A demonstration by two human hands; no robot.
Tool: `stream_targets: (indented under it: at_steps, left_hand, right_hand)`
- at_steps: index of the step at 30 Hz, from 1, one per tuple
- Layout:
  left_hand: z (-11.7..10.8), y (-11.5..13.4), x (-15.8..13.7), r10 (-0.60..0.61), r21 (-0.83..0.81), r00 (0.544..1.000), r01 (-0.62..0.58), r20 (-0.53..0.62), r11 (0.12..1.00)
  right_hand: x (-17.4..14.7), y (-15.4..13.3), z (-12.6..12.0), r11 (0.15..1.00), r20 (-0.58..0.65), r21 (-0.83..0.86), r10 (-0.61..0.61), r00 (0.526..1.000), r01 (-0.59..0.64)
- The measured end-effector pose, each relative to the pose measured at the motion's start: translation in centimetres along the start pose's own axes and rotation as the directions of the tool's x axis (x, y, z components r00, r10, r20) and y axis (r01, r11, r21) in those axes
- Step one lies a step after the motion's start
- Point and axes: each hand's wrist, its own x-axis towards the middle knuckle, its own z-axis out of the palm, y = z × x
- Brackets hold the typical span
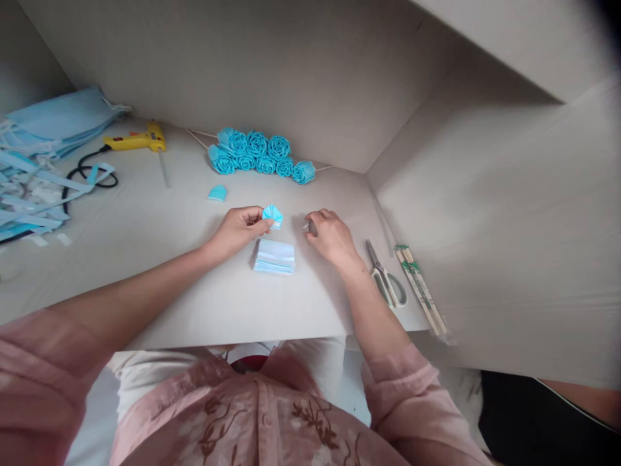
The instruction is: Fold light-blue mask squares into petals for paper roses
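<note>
Above the table, my left hand (237, 226) pinches a small folded piece of blue mask fabric (272, 215) between thumb and fingers, its top folded to a point. To the right of it, my right hand (332, 238) is apart from the fabric, with its fingers curled toward the thumb. A small pale thing at its fingertips is too small to make out. Just below both hands lies a stack of cut pale-blue fabric pieces (274, 256). Another folded blue piece (217, 192) rests on the table, beyond my left hand.
Blue fabric roses (257, 145) on thin sticks lie at the back. A yellow glue gun (136, 139), blue face masks (63, 120) and tangled strips (33, 194) are at left. Scissors (383, 275) and wrapped wooden sticks (421, 288) lie right, beside the side panel (504, 239).
</note>
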Motion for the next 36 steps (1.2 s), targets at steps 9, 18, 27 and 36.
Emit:
stream_targets:
  at_steps: [9, 18, 27, 36]
  left_hand:
    - [0.0, 0.2, -0.1, 0.006, 0.000, 1.000, -0.006, 0.006, 1.000]
    - [0.0, 0.0, -0.1, 0.000, 0.004, 1.000, 0.000, 0.006, 1.000]
    - [0.0, 0.2, -0.4, 0.010, 0.022, 0.999, -0.011, 0.038, 1.000]
    - [0.5, 1.0, -0.9, -0.073, -0.078, 0.981, 0.088, 0.177, 0.993]
  right_hand:
    - [0.3, -0.6, 0.7, 0.998, -0.005, -0.046, 0.046, 0.999, -0.046]
    - [0.7, 0.3, 0.6, 0.992, -0.024, 0.064, 0.110, 0.994, -0.109]
    - [0.8, 1.0, 1.3, 0.848, -0.206, 0.530, 0.095, 0.974, 0.029]
    - [-0.5, -2.3, 0.1, 0.798, -0.718, 0.243, -0.234, 0.656, 0.551]
